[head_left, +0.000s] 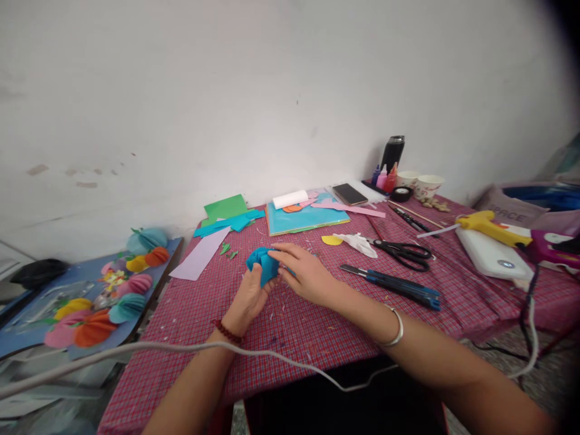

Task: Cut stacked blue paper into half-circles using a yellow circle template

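A small bright-blue folded paper shape (268, 273), rounded with layered edges, is held above the checked tablecloth. My left hand (254, 293) grips it from below and the left, thumb pressed on its front. My right hand (306, 272) reaches in from the right, its fingers against the paper's right side and upper edge; its fingertips are partly hidden. To the right lie a blue box cutter (394, 285) and black-handled scissors (403, 252). A yellow paper piece (332, 240) and a crumpled white tissue (359, 244) rest just beyond my right hand.
A white cable (181, 347) crosses low in front of my forearms. Coloured sheets (308, 220) and a lilac strip (199, 257) lie toward the wall. Right: yellow glue gun (492, 226), white power bank (493, 254), paper cups (428, 184), black bottle (393, 152). Left: paper pumpkins (95, 326) on a blue board.
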A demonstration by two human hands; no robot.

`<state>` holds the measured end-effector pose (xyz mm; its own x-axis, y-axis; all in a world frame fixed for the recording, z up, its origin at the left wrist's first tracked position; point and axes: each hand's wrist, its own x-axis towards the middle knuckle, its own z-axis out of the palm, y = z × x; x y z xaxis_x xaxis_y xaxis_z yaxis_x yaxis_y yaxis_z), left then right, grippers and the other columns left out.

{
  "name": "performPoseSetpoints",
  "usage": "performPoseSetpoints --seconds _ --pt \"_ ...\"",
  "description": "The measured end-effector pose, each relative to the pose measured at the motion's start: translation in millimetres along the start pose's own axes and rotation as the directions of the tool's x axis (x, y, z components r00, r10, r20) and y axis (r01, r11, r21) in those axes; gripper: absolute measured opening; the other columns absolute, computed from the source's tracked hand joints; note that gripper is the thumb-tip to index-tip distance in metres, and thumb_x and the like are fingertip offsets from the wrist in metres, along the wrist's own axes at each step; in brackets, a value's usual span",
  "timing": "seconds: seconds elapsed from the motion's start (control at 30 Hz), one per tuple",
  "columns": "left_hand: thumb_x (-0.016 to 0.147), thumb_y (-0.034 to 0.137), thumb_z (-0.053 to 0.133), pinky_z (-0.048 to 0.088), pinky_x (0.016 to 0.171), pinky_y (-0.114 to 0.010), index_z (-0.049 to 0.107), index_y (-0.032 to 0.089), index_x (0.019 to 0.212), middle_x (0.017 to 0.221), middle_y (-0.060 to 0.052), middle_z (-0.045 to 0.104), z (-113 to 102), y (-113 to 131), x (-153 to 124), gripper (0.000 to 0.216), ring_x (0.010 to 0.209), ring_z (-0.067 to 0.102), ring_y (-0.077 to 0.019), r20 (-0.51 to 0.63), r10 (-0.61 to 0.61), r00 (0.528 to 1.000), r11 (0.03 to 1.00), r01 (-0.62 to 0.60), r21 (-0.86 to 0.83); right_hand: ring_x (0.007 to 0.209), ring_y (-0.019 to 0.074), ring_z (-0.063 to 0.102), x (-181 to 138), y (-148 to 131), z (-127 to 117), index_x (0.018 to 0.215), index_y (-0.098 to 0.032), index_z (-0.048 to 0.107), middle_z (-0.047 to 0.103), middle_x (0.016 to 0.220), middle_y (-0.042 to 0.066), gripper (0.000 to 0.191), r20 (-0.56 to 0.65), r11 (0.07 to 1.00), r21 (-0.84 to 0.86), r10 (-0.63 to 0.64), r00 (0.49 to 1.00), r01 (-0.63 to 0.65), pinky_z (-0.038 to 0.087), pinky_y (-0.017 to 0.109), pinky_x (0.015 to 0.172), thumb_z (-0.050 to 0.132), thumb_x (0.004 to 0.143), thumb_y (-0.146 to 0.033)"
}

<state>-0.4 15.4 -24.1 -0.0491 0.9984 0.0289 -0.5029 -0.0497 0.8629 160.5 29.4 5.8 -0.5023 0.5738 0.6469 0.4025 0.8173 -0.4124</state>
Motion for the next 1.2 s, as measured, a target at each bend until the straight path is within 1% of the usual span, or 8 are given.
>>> performPoseSetpoints --seconds 0.13,0.27,0.4,0.53,0.67,0.8,0.9,1.2 --pt "0.071 0.057 0.063 0.051 0.070 -0.029 0.065 0.020 0.097 0.102 -0.007 0.066 0.5 0.6 2.8 0.045 0.086 0.063 -0.0189 -0.015 -0.043 0.999 0.999 0.043 -0.018 0.119 0.0206 0.048 0.9 -1.7 -2.5 0.120 -0.020 0.055 0.052 0.127 0.011 0.035 -0.020 0.998 0.054 -0.015 1.000 0.016 0.042 0.042 0.099 0.047 0.087 -0.012" --pt "0.074 0.053 0.063 0.049 0.066 -0.025 0.065 0.019 0.085 0.087 -0.004 0.067 1.3 2.6 4.2 0.036 0.074 0.062 -0.0144 -0.045 -0.008 0.999 1.000 0.009 0.016 0.117 0.0198 0.050 1.2 -2.0 -5.7 0.104 -0.019 0.059 0.054 0.123 0.011 0.020 -0.022 0.992 0.127 -0.008 1.000 0.010 0.042 0.040 0.098 0.049 0.087 -0.015" --pt "0.073 0.047 0.067 0.050 0.066 -0.026 0.065 0.018 0.086 0.084 -0.004 0.067 2.0 3.4 3.2 0.032 0.071 0.061 -0.0151 -0.063 0.100 0.993 0.985 -0.090 0.150 0.109 0.0192 0.054 2.0 -0.5 -5.1 0.086 -0.018 0.058 0.058 0.114 0.010 0.007 -0.052 0.974 0.210 0.097 0.994 -0.084 0.043 0.035 0.091 0.054 0.085 -0.023" --pt "0.067 0.041 0.073 0.051 0.066 -0.028 0.065 0.018 0.087 0.082 -0.005 0.068 4.7 3.0 2.2 0.032 0.076 0.063 -0.0196 -0.112 0.144 0.983 0.972 -0.120 0.203 0.082 0.0159 0.057 4.1 6.5 0.9 0.074 -0.018 0.056 0.061 0.083 0.003 0.006 -0.030 0.949 0.221 0.239 0.971 -0.227 0.043 0.027 0.073 0.054 0.079 -0.015" --pt "0.067 0.042 0.073 0.051 0.060 -0.027 0.061 0.019 0.096 0.088 -0.005 0.068 8.0 5.9 0.6 0.039 0.074 0.064 -0.0185 -0.065 0.082 0.995 0.993 -0.075 0.092 0.067 0.0131 0.054 5.6 18.1 5.7 0.080 -0.018 0.059 0.061 0.072 -0.001 0.015 0.041 0.908 0.268 0.324 0.945 -0.323 0.039 0.023 0.064 0.049 0.075 -0.008" --pt "0.062 0.024 0.078 0.047 0.048 -0.021 0.060 0.021 0.097 0.087 -0.003 0.067 8.5 10.7 -1.9 0.039 0.062 0.061 -0.0132 0.015 -0.017 1.000 0.996 0.016 0.093 0.067 0.0123 0.053 5.9 26.9 5.8 0.087 -0.018 0.060 0.061 0.076 -0.001 0.020 0.031 0.885 0.319 0.348 0.937 -0.339 0.038 0.022 0.061 0.047 0.075 -0.010" --pt "0.059 0.015 0.077 0.046 0.046 -0.019 0.061 0.021 0.094 0.084 -0.001 0.067 8.0 11.3 -1.6 0.039 0.061 0.060 -0.0119 -0.011 -0.035 0.999 0.995 0.036 0.094 0.063 0.0117 0.051 6.0 29.9 4.3 0.090 -0.018 0.059 0.059 0.074 -0.001 0.021 0.009 0.880 0.313 0.375 0.927 -0.359 0.036 0.021 0.057 0.045 0.075 -0.011" --pt "0.057 0.006 0.073 0.055 0.076 -0.029 0.061 0.023 0.079 0.083 0.002 0.068 4.1 14.1 7.8 0.030 0.077 0.063 -0.0140 -0.210 0.155 0.965 0.988 -0.155 0.016 0.060 0.0109 0.050 4.8 28.0 6.5 0.092 -0.017 0.060 0.059 0.071 -0.002 0.021 0.013 0.905 0.238 0.359 0.933 -0.352 0.034 0.021 0.057 0.046 0.077 -0.012"
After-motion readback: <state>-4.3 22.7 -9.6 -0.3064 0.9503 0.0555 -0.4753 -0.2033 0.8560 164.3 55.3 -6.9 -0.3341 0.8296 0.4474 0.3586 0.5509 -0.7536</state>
